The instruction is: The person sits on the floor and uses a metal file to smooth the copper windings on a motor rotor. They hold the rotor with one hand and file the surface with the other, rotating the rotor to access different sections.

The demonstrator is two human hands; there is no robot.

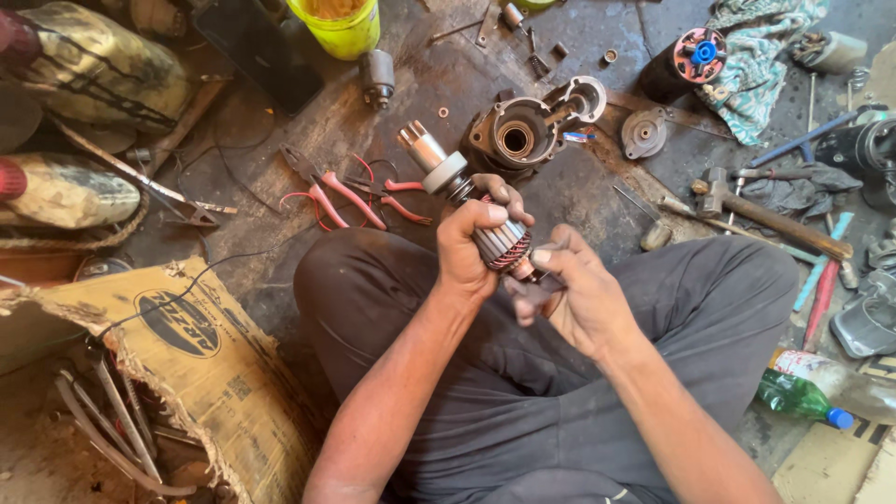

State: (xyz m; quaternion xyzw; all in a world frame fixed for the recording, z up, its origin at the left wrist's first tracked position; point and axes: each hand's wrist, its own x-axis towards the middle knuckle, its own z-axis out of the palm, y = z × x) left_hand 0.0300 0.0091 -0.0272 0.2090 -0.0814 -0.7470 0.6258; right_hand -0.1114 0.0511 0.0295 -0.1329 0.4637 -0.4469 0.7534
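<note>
Here, greasy armature (467, 201), copper windings, silvery shaft tip upward.

The long metal motor armature (467, 201) shows a smooth, bright steel shaft end and a ribbed copper-coloured core. The grey cast-metal housing (518, 140) looks dull and grimy. The pink-handled pliers (327, 191) have glossy plastic handles (jaws dark metal). The torn brown cardboard box (196, 364) is matt and frayed.

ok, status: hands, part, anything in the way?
Left hand gripping armature. Right hand at its lower end, blurred. Motor housing and pliers on floor beyond, apart.
</note>
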